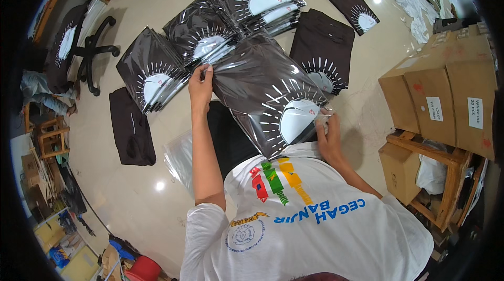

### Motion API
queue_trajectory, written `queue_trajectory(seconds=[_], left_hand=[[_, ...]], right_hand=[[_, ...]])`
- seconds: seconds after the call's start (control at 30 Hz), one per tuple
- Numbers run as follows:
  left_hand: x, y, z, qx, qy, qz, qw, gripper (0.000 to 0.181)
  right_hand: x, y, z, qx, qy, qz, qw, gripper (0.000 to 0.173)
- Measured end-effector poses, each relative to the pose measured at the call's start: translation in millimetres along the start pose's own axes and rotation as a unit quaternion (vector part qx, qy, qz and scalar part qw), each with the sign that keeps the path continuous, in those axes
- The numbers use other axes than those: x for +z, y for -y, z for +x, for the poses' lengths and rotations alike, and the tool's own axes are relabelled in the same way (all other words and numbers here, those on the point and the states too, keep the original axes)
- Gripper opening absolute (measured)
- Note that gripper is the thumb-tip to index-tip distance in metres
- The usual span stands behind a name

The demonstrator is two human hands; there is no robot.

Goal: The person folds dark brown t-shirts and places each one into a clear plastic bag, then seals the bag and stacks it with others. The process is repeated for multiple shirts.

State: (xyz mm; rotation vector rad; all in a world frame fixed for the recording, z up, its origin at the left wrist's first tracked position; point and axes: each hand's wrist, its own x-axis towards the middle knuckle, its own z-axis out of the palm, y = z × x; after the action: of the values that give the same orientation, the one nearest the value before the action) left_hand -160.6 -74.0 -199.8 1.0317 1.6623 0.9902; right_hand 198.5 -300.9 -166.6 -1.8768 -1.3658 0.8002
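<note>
Between my hands is a folded dark brown shirt in a clear plastic bag [256, 80], its white half-disc print with rays facing up. My left hand [202, 86] pinches the bag's far left corner. At its near right corner, my right hand [329, 133] grips the clear plastic edge. Stacks of bagged dark shirts [151, 70] lie on the floor beyond and to the left. A folded shirt stack [325, 45] sits behind the held one, partly covered by it. Clear plastic bags [179, 159] lie beside my left forearm.
Another folded dark shirt [354, 9] lies at the far right, and a dark folded garment [132, 127] at the left. Cardboard boxes [433, 96] stand on a wooden stool [441, 159] at right. A black wheeled chair base [92, 50] stands at left, near another person's legs [51, 96].
</note>
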Motion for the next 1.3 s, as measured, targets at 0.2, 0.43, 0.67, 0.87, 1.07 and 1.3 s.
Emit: queue_trajectory(seconds=[0.2, 0.43, 0.67, 0.87, 1.07, 1.3], left_hand=[[-9, 6, -22, -0.021, -0.002, -0.095, 0.995, 0.034], [-8, 13, -98, -0.106, -0.04, -0.235, 0.965, 0.034], [-11, 34, -162, -0.206, -0.049, -0.405, 0.889, 0.045], [-29, 55, -169, -0.158, 0.022, -0.038, 0.986, 0.064], [-21, 13, -80, -0.107, 0.167, -0.052, 0.979, 0.057], [14, -28, -49, -0.068, 0.288, -0.071, 0.952, 0.037]], right_hand=[[17, -10, 54, 0.355, -0.084, 0.398, 0.842, 0.028], [-4, -32, 129, 0.125, -0.156, 0.338, 0.92, 0.023], [-28, -38, 129, 0.138, -0.064, 0.396, 0.905, 0.022], [-33, -41, 111, 0.179, -0.035, 0.394, 0.901, 0.021], [-40, -51, 119, 0.172, 0.012, 0.426, 0.888, 0.019], [-43, -10, 123, 0.125, -0.053, 0.441, 0.887, 0.011]])
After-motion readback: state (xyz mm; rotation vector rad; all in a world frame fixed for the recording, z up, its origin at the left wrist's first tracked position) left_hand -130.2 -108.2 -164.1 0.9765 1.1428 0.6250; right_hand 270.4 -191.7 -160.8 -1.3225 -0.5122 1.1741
